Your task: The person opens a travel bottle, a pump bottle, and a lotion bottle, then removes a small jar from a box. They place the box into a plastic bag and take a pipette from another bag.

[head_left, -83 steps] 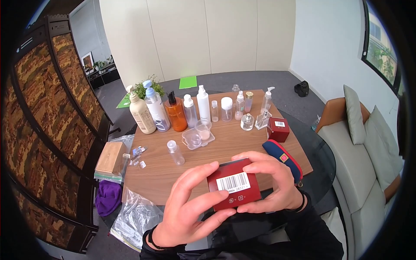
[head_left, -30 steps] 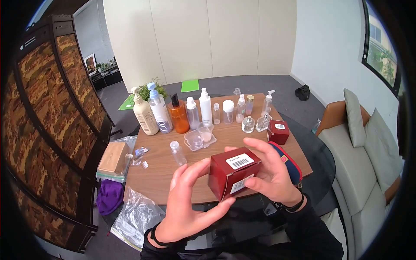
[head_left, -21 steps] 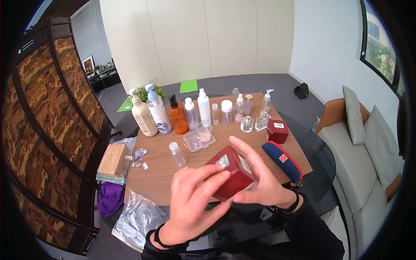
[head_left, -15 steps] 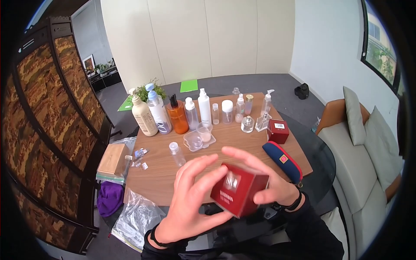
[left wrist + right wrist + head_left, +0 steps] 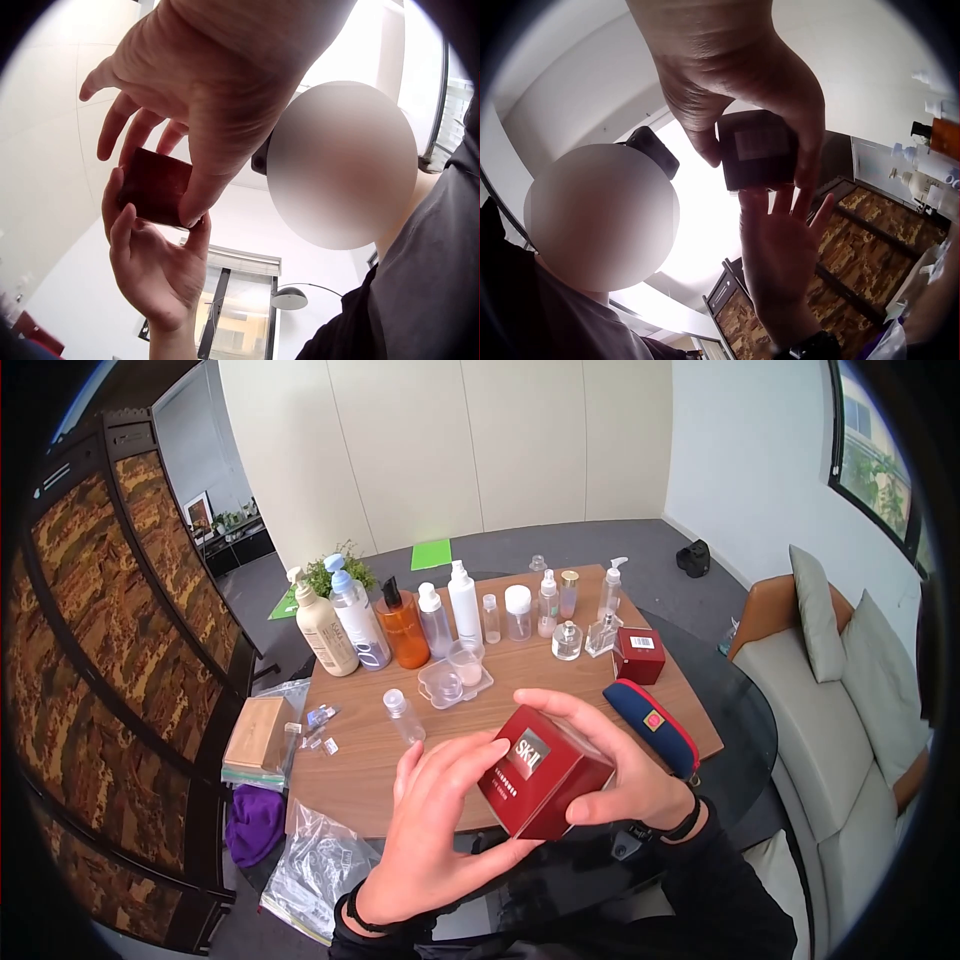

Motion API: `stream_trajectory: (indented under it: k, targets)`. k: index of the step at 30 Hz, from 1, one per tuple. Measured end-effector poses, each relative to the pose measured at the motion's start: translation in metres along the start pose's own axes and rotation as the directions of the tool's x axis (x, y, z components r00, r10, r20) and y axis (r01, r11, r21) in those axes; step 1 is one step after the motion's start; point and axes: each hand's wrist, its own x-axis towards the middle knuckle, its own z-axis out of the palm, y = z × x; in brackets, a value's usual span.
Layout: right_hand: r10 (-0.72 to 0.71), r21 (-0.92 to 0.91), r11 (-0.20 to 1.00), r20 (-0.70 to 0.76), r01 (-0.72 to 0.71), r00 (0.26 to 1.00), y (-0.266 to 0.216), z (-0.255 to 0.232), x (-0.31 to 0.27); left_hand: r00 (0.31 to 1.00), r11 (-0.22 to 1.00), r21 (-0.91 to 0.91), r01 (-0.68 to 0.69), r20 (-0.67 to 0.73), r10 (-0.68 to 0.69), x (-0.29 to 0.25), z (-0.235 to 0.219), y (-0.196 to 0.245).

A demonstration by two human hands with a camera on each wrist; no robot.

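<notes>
Both hands hold a small dark red eye cream box (image 5: 530,785) over the front edge of the wooden table. Its face with the silver SK-II label is tilted up toward the head camera. My left hand (image 5: 430,835) has a fingertip on that face beside the label and the thumb along the lower edge. From the other side my right hand (image 5: 640,785) grips it, thumb on the side face and fingers behind. In the right wrist view, a pale label shows on the box's (image 5: 727,165) far side. The left wrist view shows the box (image 5: 155,186) between both hands.
Behind the hands stand several bottles, among them an amber pump bottle (image 5: 402,632). A clear small bottle (image 5: 402,715), a clear plastic case (image 5: 450,693), a navy pouch (image 5: 650,725) and another red box (image 5: 640,665) sit nearer. Left are a wooden block (image 5: 257,732) and plastic bag (image 5: 315,870).
The red box has been turned in the hands: earlier its barcode faces showed, now the SK-II face does. My left fingers have shifted over it. Things on the table stay in place.
</notes>
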Motion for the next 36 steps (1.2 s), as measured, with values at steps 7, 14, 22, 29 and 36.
stream_trajectory:
  k: [7, 14, 22, 29, 36]
  targets:
    - [-0.004, 0.011, 1.0, 0.023, 0.004, 1.0, 0.002, 0.0, -0.001, 0.999, 0.999, -0.035, -0.034, -0.043, 0.032, -0.004, 0.002, -0.001]
    - [0.053, 0.079, 0.995, 0.063, -0.058, 0.997, 0.009, 0.004, -0.001, 0.998, 0.993, 0.101, -0.055, 0.013, 0.054, -0.001, -0.001, 0.005]
    - [0.027, -0.018, 1.0, 0.082, -0.026, 0.996, 0.007, 0.004, 0.001, 0.999, 0.997, -0.063, -0.041, 0.03, 0.043, -0.003, 0.001, 0.001]
    - [0.067, -0.046, 0.997, 0.089, -0.063, 0.994, 0.002, 0.004, -0.002, 0.997, 0.995, -0.073, -0.069, -0.033, 0.067, -0.004, -0.001, -0.004]
    - [0.047, -0.046, 0.998, 0.086, -0.043, 0.995, 0.006, 0.002, -0.003, 0.999, 0.998, -0.037, -0.041, -0.011, 0.041, -0.004, -0.003, 0.0]
